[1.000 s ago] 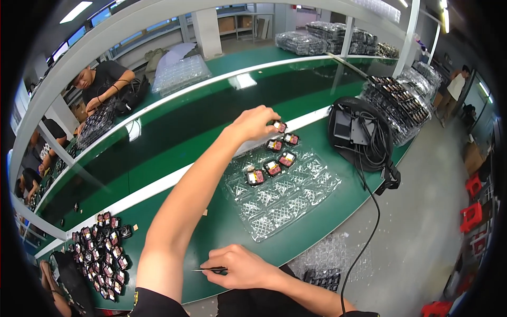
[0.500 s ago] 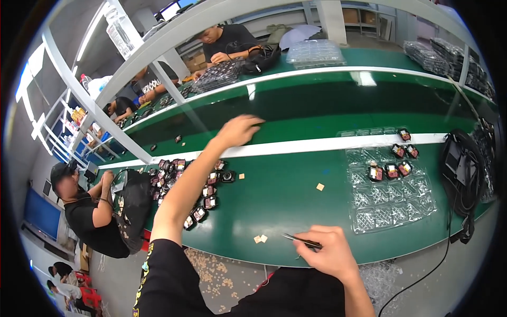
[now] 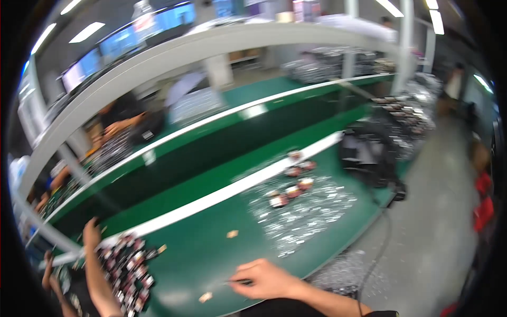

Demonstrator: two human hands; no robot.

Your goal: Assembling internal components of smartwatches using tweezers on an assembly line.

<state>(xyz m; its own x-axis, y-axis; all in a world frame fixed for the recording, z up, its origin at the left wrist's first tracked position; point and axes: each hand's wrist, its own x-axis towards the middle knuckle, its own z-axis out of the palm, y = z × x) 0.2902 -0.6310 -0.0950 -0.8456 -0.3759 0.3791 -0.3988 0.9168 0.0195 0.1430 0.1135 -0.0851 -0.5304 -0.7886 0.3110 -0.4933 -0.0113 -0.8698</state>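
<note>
Green desk (image 3: 211, 253) had swung back w/ the head turn, left hand (image 3: 91, 232) now at the pile of small dark-red parts (image 3: 124, 269) by its left edge, grip state unclear thru blur, right hand (image 3: 266, 277) closed on thin tweezers (image 3: 235, 281) near the front edge, clear blister tray (image 3: 301, 211) well apart.

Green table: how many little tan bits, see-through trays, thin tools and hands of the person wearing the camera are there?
tan bits: 3
clear tray: 1
thin tool: 1, pinched in the right hand
own hands: 2, the left hand by the heap of small red and black parts, too blurred to count
Total: 7
</note>
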